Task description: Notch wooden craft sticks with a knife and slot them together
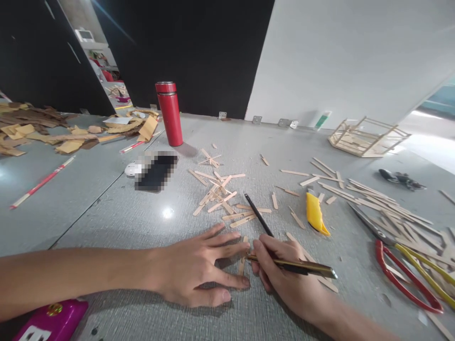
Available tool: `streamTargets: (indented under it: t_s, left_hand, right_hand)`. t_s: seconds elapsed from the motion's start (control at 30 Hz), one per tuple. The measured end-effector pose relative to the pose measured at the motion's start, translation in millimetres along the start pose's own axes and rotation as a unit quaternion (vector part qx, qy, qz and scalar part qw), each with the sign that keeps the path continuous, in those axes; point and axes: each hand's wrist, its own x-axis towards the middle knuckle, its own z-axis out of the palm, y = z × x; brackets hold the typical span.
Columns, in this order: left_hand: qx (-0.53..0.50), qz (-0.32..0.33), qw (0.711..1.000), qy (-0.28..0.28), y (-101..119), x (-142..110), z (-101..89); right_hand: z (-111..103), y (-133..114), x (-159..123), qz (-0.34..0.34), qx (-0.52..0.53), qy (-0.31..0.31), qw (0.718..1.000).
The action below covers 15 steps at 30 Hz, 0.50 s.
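Note:
My left hand (199,267) lies flat on the grey table, fingers spread, pressing down on a wooden craft stick (243,258). My right hand (284,274) is closed around a dark, gold-trimmed pen or knife-like tool (302,267), its tip at the stick just beside my left fingertips. A black pencil (258,214) lies just beyond my right hand. Loose craft sticks (220,194) are scattered ahead of both hands.
A yellow utility knife (315,214) and red-and-yellow-handled scissors (408,265) lie to the right among more sticks. Farther back stand a red thermos (169,113), a phone (155,171), a stick-built frame (366,137) and cardboard scraps (42,130). A pink object (50,324) sits near left.

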Motion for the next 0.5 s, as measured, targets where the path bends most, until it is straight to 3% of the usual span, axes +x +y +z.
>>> streamTargets:
  t_s: [0.5]
  left_hand:
    - [-0.002,-0.02,0.999,-0.031,2.6,2.8,-3.2]
  right_hand:
    - [-3.0,-8.7,0.3,-0.096,-0.102,-0.031,0.99]
